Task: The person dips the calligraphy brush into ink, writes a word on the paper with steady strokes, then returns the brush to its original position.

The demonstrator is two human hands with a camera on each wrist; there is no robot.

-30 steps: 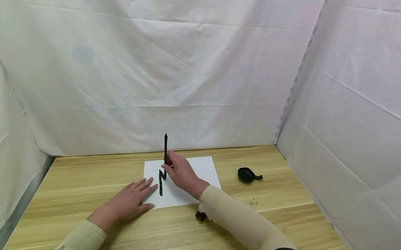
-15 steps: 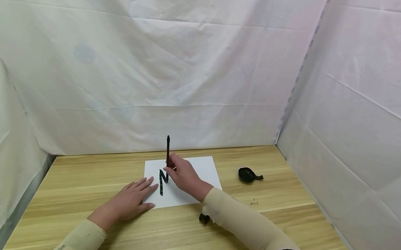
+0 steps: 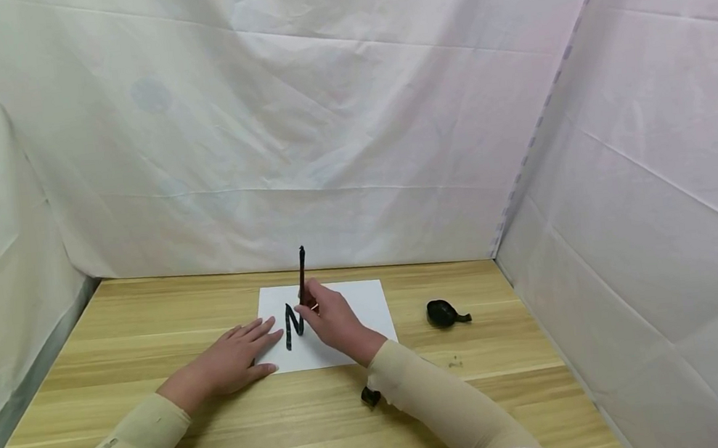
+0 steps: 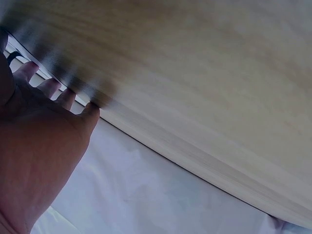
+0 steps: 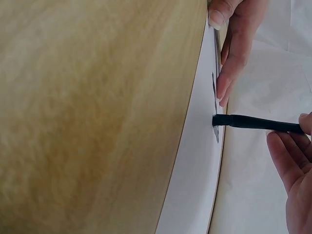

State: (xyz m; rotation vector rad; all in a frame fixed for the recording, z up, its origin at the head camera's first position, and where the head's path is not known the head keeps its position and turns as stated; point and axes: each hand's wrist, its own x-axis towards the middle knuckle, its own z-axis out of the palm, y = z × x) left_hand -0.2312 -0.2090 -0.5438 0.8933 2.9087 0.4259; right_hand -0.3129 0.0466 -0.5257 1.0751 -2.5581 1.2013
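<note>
A white sheet of paper (image 3: 364, 307) lies on the wooden table, carrying thick black strokes (image 3: 288, 330) that look like an N. My right hand (image 3: 334, 318) pinches a dark paintbrush (image 3: 301, 268) by its handle, holding it nearly upright. In the right wrist view the flat black tip of the paintbrush (image 5: 258, 123) meets the paper at the painted line. My left hand (image 3: 231, 358) rests with spread fingers on the paper's left edge, left of the strokes. In the left wrist view, the fingertips of the left hand (image 4: 44, 126) press down at the sheet.
Right of the paper stands a small black dish (image 3: 440, 312) with a short handle. A small black object (image 3: 370, 396) sits by the right sleeve, below the sheet. Faint spots (image 3: 455, 363) mark the table. White cloth (image 3: 325, 147) hangs behind and at both sides.
My right hand and the paintbrush have moved slightly right and toward me, and the black stroke under the tip has grown longer. The left hand has stayed in place.
</note>
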